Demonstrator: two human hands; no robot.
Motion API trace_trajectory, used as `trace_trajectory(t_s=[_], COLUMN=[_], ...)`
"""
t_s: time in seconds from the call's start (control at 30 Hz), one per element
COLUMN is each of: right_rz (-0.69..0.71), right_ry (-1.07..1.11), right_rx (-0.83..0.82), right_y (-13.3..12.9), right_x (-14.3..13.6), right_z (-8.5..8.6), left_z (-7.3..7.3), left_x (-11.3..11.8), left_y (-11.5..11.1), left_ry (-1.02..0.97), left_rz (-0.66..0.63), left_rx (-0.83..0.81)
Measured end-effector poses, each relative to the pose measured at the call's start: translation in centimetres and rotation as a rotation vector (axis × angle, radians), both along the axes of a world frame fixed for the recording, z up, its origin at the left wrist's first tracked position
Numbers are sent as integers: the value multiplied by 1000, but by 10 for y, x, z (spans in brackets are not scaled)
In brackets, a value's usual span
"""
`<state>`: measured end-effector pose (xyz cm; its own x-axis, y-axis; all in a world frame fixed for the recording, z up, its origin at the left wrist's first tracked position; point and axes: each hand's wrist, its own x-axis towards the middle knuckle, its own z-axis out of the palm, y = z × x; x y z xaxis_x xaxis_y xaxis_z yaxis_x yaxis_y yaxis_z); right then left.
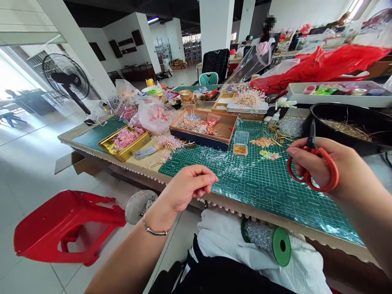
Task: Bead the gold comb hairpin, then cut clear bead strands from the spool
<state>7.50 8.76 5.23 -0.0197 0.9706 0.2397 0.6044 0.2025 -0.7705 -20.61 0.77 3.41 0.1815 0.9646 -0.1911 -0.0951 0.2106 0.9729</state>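
Red-handled scissors (330, 171) are in my right hand (318, 161), raised over the right part of the green cutting mat (275, 188); their dark blades point up. My left hand (194, 183), with a bracelet at the wrist, is above the mat's front edge. Its thumb and fingertips are pressed together; what they pinch, if anything, is too small to make out. Between and beyond the hands lie clear beads (225, 160), a small box of gold beads (240, 150), peach pieces (262, 141) and yellow-green flower pieces (270, 154).
A gold tin of pink flowers (124, 141) and an orange-lined box (226, 130) stand behind the hands. At right is a black basin (346, 110). A spool of silver trim (266, 239) rests on white cloth in my lap. A red stool (61, 220) is at left.
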Motion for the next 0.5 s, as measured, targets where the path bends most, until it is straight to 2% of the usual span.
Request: trace_trajectory(t_s=[0.37,0.5], right_rz=[35,54], right_ry=[-39,-123], right_rx=[-103,-84], right_y=[24,15], right_x=[4,-6], right_z=[-17,-16], left_z=[-1,-3], left_x=[-2,-1], left_y=[11,20], left_ry=[-55,-76], left_rz=[22,57], left_rx=[-22,-15])
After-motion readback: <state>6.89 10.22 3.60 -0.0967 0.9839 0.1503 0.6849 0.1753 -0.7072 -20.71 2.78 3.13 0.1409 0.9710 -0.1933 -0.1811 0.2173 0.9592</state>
